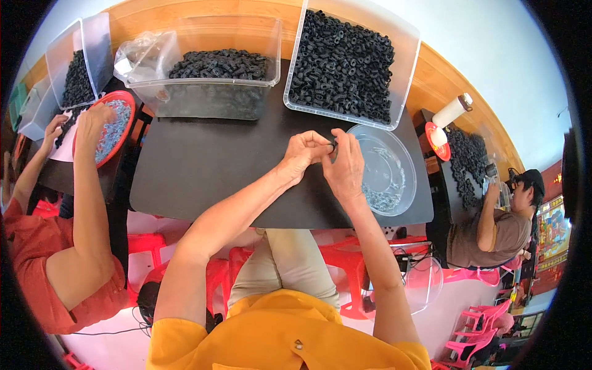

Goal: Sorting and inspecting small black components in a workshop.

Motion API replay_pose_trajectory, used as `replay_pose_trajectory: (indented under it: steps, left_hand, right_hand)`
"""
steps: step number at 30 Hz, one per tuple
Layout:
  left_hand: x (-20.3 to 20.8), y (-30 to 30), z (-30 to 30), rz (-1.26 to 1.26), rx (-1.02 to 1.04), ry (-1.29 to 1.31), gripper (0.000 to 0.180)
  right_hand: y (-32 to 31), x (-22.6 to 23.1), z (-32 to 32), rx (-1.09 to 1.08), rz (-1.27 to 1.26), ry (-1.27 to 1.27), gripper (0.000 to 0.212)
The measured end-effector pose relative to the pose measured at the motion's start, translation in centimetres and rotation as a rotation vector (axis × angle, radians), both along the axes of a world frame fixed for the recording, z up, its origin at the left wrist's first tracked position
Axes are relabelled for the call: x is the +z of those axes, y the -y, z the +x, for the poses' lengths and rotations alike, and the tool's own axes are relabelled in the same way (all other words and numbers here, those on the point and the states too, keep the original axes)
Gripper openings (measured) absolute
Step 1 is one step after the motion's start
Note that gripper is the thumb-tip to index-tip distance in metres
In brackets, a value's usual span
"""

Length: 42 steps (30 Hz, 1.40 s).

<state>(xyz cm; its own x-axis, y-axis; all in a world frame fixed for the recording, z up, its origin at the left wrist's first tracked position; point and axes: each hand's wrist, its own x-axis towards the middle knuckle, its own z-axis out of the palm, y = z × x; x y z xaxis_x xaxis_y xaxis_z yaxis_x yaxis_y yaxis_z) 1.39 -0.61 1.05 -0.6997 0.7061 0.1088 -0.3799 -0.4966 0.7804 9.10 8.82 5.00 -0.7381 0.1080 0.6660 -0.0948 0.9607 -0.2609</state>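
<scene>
Above the dark table [203, 163], my left hand [306, 153] and my right hand [345, 163] meet with fingers pinched together. Between them is a small black ring-like part [333, 145], mostly hidden by the fingertips. My left fingers close on it, and the right fingertips press against it from the other side; whether they also hold a tiny piece cannot be seen. Just right of my right hand lies a round clear tray [404, 179] with many small clear pieces [381, 198]. Beyond my hands, a clear bin [399, 92] is heaped with similar black parts [342, 68].
Another clear bin [203, 98] with black parts and a plastic bag [145, 57] stands at the back left. At left a person in red reaches over a red tray [128, 132] of small pieces. At right another person sits by black parts [465, 157] and a white bottle [452, 111].
</scene>
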Motion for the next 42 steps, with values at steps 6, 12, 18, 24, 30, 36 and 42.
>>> replay_pose_trajectory:
  steps: [6, 12, 18, 24, 30, 36, 42]
  left_hand:
    - [-0.2, -0.1, 0.1, 0.063, -0.038, 0.068, 0.010]
    - [-0.3, 0.0, 0.1, 0.022, -0.055, 0.050, 0.010]
    - [0.0, -0.6, 0.5, -0.193, -0.029, -0.059, 0.015]
    - [-0.4, -0.3, 0.1, -0.197, -0.125, -0.090, 0.017]
    - [-0.3, -0.2, 0.1, -0.146, -0.140, -0.065, 0.017]
    - [0.3, -0.2, 0.5, -0.182, -0.111, -0.052, 0.018]
    - [4.4, 1.4, -0.7, -0.189, 0.389, -0.443, 0.017]
  right_hand:
    - [-0.5, 0.3, 0.1, 0.004, -0.080, 0.038, 0.042]
    - [-1.1, 1.3, 0.8, -0.065, 0.312, 0.177, 0.028]
    - [-1.9, 1.4, 0.9, -0.126, 0.486, 0.219, 0.023]
    - [-1.7, 1.6, 0.8, -0.130, 0.587, 0.286, 0.018]
    - [-1.5, 1.1, 0.5, -0.113, 0.593, 0.315, 0.014]
    - [-0.9, 2.8, 1.3, -0.097, 0.558, 0.223, 0.029]
    - [4.7, 0.2, 7.2, 0.071, 0.157, 0.095, 0.047]
